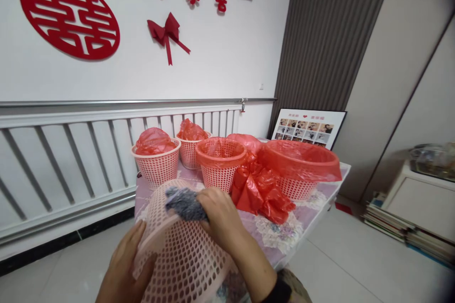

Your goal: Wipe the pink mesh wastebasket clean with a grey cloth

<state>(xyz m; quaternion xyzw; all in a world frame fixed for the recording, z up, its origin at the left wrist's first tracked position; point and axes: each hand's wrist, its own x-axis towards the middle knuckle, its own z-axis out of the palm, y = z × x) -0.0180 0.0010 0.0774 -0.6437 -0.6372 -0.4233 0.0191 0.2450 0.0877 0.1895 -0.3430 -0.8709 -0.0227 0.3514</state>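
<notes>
A pale pink perforated plastic basket (188,255) lies tilted at the near end of the table. My left hand (124,265) grips its edge at the left, fingers on one side and thumb on the other. In my right hand (222,220) is a bunched grey-blue cloth (185,203), pressed against the upper part of the basket. Just beyond stand a pink basket lined with a red plastic bag (220,151) and another pink basket (158,165) with red plastic puffed up inside. Crumpled red plastic bags (261,189) lie right of my right hand.
A wide red-lined basket (302,161) stands at the table's right, a small basket (192,151) at the back. The table (284,232) has a floral cover. A radiator (71,161) runs along the left wall; a framed photo board (309,128) leans behind. Stacked books (401,227) sit right.
</notes>
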